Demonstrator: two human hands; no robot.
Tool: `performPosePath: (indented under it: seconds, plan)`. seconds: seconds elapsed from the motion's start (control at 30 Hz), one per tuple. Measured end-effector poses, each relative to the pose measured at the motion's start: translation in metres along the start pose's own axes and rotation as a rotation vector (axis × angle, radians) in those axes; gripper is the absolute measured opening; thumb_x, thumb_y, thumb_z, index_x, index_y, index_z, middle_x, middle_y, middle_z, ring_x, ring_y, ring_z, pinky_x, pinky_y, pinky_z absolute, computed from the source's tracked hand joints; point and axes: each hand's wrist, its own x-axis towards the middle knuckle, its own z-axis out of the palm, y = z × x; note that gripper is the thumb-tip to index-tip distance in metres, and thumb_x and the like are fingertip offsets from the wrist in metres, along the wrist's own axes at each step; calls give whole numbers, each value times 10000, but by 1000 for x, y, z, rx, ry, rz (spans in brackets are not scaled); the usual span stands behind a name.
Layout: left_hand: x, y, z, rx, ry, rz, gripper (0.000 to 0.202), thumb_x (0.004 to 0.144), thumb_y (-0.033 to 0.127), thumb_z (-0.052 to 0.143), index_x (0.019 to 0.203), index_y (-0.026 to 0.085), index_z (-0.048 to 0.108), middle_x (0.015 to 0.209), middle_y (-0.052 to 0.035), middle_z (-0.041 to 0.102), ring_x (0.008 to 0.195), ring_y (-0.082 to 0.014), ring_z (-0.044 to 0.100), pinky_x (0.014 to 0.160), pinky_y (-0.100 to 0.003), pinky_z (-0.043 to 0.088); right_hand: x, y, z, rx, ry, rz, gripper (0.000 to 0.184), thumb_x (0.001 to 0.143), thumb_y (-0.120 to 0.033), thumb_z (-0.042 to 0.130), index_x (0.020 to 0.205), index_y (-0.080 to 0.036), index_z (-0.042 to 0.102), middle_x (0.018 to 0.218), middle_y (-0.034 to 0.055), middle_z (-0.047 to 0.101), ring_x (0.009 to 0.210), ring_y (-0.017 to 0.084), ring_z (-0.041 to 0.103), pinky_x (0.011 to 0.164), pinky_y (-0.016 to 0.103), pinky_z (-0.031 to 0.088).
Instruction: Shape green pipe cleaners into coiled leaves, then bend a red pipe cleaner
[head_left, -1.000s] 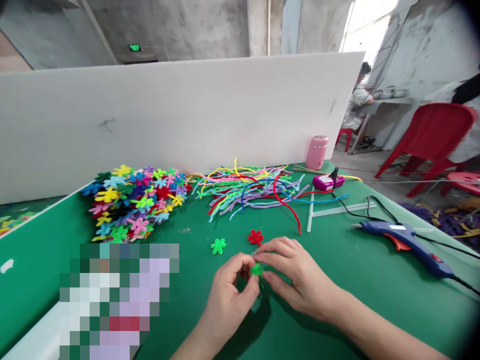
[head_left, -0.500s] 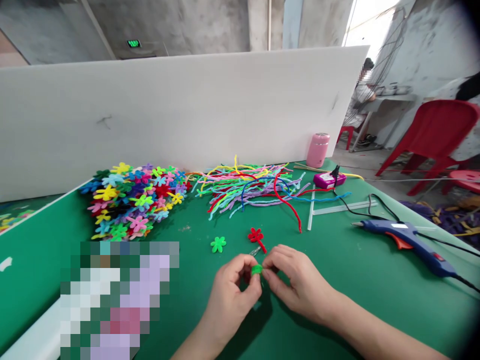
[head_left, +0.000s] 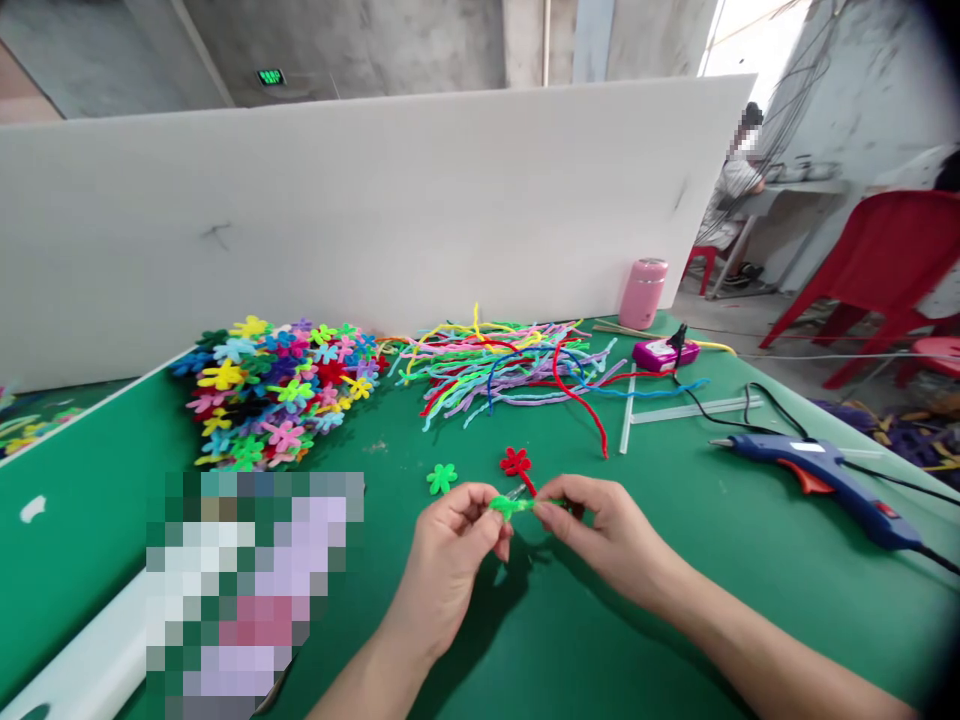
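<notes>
My left hand point(head_left: 459, 545) pinches one side of a bright green pipe cleaner point(head_left: 513, 506), which is bent into a small looped shape. The other end is pinched between the thumb and fingers of my right hand point(head_left: 592, 520). Just behind my hands lies a red pipe cleaner flower point(head_left: 515, 461) with a short stem. Beside that stem is a small metal tool point(head_left: 517, 491), mostly hidden. A finished-looking green flower point(head_left: 442, 478) rests on the table to the left of the red one.
A heap of colourful flowers point(head_left: 285, 390) stands at the back left, beside loose pipe cleaners point(head_left: 510, 370). On the right are a blue glue gun point(head_left: 817, 480) with cords, glue sticks point(head_left: 690, 411), a purple box point(head_left: 664, 355) and a pink bottle point(head_left: 643, 293). A white board point(head_left: 375, 220) rises behind.
My hands have moved slightly up and apart. The green pipe cleaner, earlier a compact loop at my left fingertips, now stretches between both hands. The view has shifted a little.
</notes>
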Motion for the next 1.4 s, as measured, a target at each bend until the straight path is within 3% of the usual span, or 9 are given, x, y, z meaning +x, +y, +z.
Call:
performPosePath:
  seconds: [0.2,0.33,0.43,0.57,0.67,0.83,1.07,1.4]
  plan:
    - [-4,0,1,85,-99,13,68,728,207,597,737,149,563,583,35,564,520,-70,497,539,-184,396,6,4,2,449,62,167,263,727,-389,601,683,-134,554,546,-38,459,512,81,368,480,217,284]
    - [-6,0,3,233,-137,30,75,729,216,578,737,146,553,555,42,544,510,-74,482,529,-190,393,5,4,2,533,84,160,264,697,-373,649,637,-140,539,548,-41,467,518,77,383,497,218,305]
    - [-5,0,5,298,-142,27,91,730,234,564,748,147,545,551,42,538,513,-80,475,525,-195,388,2,2,2,453,79,81,211,720,-343,642,674,-143,591,601,-19,535,552,91,442,529,228,345]
    - [-4,-2,6,376,-124,44,91,738,235,539,709,152,522,540,46,512,500,-80,453,504,-197,374,-2,-3,-1,223,47,-130,69,760,-226,617,769,-175,663,706,13,624,650,121,533,611,246,404]
    - [-4,-2,6,420,-89,92,72,732,215,529,697,153,515,543,48,497,497,-79,441,490,-195,363,-3,-5,-4,161,-18,-250,138,789,-170,581,867,-221,683,785,23,621,718,129,555,648,250,429]
    - [-5,-3,7,430,-57,134,56,714,202,536,701,154,510,540,56,471,489,-76,421,469,-192,347,-3,-3,-4,165,-69,-228,121,796,-237,590,855,-263,692,821,13,506,788,134,512,697,269,444]
    - [-7,-5,7,401,-75,150,47,690,172,559,711,155,521,541,65,458,480,-67,402,456,-182,342,-3,-1,-3,145,-141,-231,95,803,-286,584,818,-214,644,943,31,473,894,149,491,839,315,416]
    - [-9,-1,10,204,-138,-25,106,659,197,633,679,150,540,510,62,490,452,-66,439,466,-190,376,-2,-7,-10,58,-239,-231,108,855,-207,488,764,-173,534,938,61,528,854,149,523,714,255,448]
